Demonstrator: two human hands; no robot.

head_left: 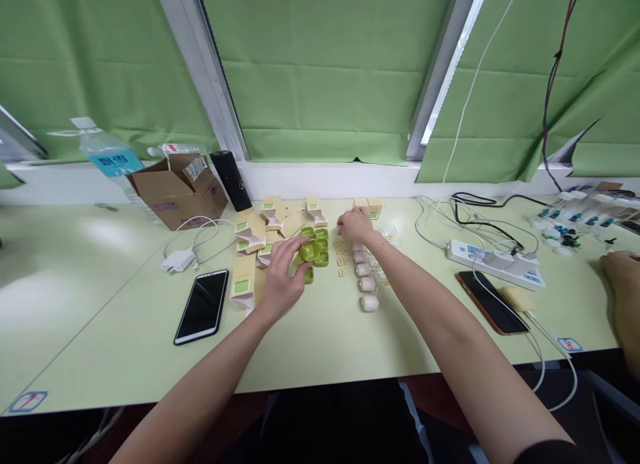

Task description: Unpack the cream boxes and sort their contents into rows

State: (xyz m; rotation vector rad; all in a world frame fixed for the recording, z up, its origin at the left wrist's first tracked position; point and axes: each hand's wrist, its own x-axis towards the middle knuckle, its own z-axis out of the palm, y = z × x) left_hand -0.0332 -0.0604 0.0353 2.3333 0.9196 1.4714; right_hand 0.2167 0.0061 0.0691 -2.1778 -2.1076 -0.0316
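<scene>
My left hand [286,274] pinches a small green square cup [309,251] between thumb and fingers, tilted with its hollow side showing. Several like green cups [321,258] lie on the table just behind and beside it. My right hand [355,225] reaches to the far end of a row of small whitish-pink cylinders [367,285]. Its fingers are bent together and point down, hiding whatever they may hold. Between the hands lie several small yellowish clip-like pieces [341,263] in columns. Clear round pieces [389,233] sit right of the cylinders, partly behind my right forearm.
Small cream boxes [244,284] with open flaps stand left of the cups. Farther left are a phone [202,307], a charger [178,260] and a cardboard box [177,192]. On the right lie a power strip [493,263], cables and another phone [493,303]. Another person's hand [623,271] rests at the far right.
</scene>
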